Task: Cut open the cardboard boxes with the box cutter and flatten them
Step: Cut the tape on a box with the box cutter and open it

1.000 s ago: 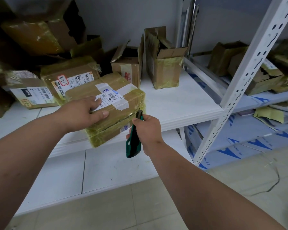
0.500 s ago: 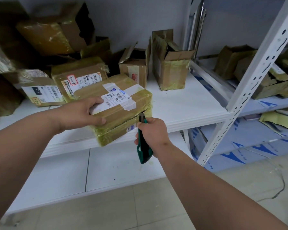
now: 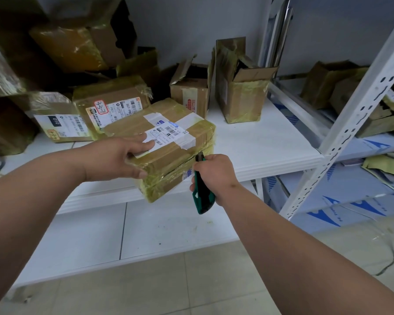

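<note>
Both hands work at one taped cardboard parcel that overhangs the front edge of a white shelf. Left hand grips the parcel's near left corner, fingers spread over the shipping label, thumb curled against the side. Right hand is closed around a green box cutter, its tip touching the parcel's right front side, handle pointing down. Right of the parcel the shelf is bare up to a torn open box. Behind the parcel, other taped boxes crowd close.
</note>
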The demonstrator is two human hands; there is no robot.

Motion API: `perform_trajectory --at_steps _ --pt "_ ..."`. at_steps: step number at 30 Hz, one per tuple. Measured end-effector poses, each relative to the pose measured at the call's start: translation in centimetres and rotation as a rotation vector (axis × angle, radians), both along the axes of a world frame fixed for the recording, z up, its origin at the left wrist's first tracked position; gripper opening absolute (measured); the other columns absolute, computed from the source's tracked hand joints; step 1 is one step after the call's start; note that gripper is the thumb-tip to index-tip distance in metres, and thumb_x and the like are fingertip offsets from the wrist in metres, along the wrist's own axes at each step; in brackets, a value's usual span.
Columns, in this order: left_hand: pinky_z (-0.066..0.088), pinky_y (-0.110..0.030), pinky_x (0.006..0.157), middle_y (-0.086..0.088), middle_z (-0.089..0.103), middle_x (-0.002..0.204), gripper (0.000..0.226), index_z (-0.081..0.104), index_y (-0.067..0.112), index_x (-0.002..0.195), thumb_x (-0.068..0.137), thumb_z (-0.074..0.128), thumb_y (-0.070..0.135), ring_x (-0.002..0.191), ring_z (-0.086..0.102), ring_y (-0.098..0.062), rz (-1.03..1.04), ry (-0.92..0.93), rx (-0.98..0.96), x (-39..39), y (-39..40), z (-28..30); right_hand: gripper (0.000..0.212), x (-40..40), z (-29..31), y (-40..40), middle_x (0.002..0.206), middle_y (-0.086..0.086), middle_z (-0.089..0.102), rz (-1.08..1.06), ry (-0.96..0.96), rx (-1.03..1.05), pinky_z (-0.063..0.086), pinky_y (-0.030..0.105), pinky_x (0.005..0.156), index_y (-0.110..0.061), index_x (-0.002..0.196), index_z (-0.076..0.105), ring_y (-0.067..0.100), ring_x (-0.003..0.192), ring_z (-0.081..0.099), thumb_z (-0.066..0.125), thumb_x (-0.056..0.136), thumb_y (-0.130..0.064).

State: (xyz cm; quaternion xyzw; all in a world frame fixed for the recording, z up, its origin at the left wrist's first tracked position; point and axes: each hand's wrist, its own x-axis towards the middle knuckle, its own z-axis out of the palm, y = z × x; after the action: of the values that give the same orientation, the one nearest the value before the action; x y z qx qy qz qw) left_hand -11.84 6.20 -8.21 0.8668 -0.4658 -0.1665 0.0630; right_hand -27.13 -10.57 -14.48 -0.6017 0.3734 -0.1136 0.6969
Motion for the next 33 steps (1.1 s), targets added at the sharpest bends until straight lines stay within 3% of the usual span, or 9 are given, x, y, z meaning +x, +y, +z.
perform_trajectory --at_steps 8,13,17,19,21,25,28,33 --pt "0.019 -0.024 0.113 0.019 0.020 0.158 0.075 0.035 0.048 0.143 0.080 0.074 0.041 0.145 0.022 -0.007 0.017 -0.023 -0.087 -0.1 -0.1 -0.9 0.012 -0.5 -0.9 1.9 0.062 0.016 0.054 0.032 -0.053 0.041 0.049 0.030 0.047 0.008 0.097 0.060 0.025 0.037 0.055 0.052 0.089 0.004" --pt "0.030 -0.035 0.114 0.024 0.020 0.157 0.076 0.029 0.056 0.144 0.075 0.058 0.068 0.145 0.026 -0.009 0.067 -0.146 -0.063 -2.0 -2.3 -1.0 0.004 -1.9 -0.4 2.1 0.064 0.017 0.057 0.132 -0.074 0.107 0.048 0.025 0.043 0.003 0.095 0.059 0.024 0.039 0.056 0.057 0.092 0.001" --pt "0.044 -0.034 0.094 0.015 0.039 0.152 0.080 0.027 0.050 0.147 0.076 0.050 0.079 0.135 0.042 -0.019 0.163 -0.311 0.000 -3.8 -5.5 -1.4 0.012 -2.7 0.3 -1.5 0.065 0.017 0.061 0.142 -0.018 0.041 0.046 0.022 0.042 0.000 0.105 0.059 0.023 0.041 0.058 0.059 0.095 -0.005" --pt "0.044 -0.033 0.093 0.013 0.041 0.151 0.085 0.024 0.048 0.149 0.074 0.047 0.082 0.133 0.044 -0.022 0.130 -0.300 0.052 -3.9 -6.7 -1.0 0.018 -2.9 0.5 -3.2 0.065 0.016 0.063 0.154 0.019 -0.005 0.046 0.021 0.041 -0.002 0.113 0.058 0.022 0.042 0.060 0.060 0.096 -0.008" --pt "0.037 -0.034 0.103 0.017 0.031 0.156 0.089 0.018 0.049 0.150 0.073 0.048 0.081 0.139 0.037 -0.019 0.017 -0.236 0.137 -3.1 -7.3 0.1 0.022 -2.9 0.7 -4.5 0.066 0.015 0.064 0.175 0.039 -0.045 0.048 0.022 0.042 -0.003 0.118 0.057 0.022 0.043 0.061 0.060 0.096 -0.008" --pt "0.019 -0.039 0.116 0.024 0.020 0.157 0.067 0.020 0.055 0.147 0.088 0.052 0.063 0.147 0.021 -0.015 -0.074 -0.280 0.165 -1.4 -7.0 0.6 0.024 -3.0 0.7 -5.2 0.068 0.015 0.062 0.224 0.034 -0.045 0.050 0.022 0.044 -0.003 0.120 0.058 0.021 0.043 0.060 0.059 0.098 -0.009" --pt "0.023 -0.039 0.118 0.025 0.020 0.156 0.061 0.024 0.057 0.144 0.091 0.053 0.056 0.145 0.025 -0.012 -0.060 -0.159 0.009 -1.0 -6.7 -1.0 0.022 -3.6 0.1 -4.8 0.065 0.014 0.061 0.218 0.008 -0.023 0.049 0.022 0.044 -0.004 0.119 0.059 0.021 0.043 0.060 0.058 0.098 -0.010" --pt "0.026 -0.035 0.116 0.022 0.024 0.157 0.058 0.027 0.054 0.145 0.092 0.052 0.051 0.142 0.031 -0.012 -0.053 -0.172 -0.061 -0.9 -6.9 -1.5 0.020 -4.7 -1.1 -3.4 0.062 0.011 0.061 0.240 -0.035 0.029 0.049 0.024 0.047 -0.006 0.117 0.063 0.023 0.045 0.059 0.057 0.098 -0.011"
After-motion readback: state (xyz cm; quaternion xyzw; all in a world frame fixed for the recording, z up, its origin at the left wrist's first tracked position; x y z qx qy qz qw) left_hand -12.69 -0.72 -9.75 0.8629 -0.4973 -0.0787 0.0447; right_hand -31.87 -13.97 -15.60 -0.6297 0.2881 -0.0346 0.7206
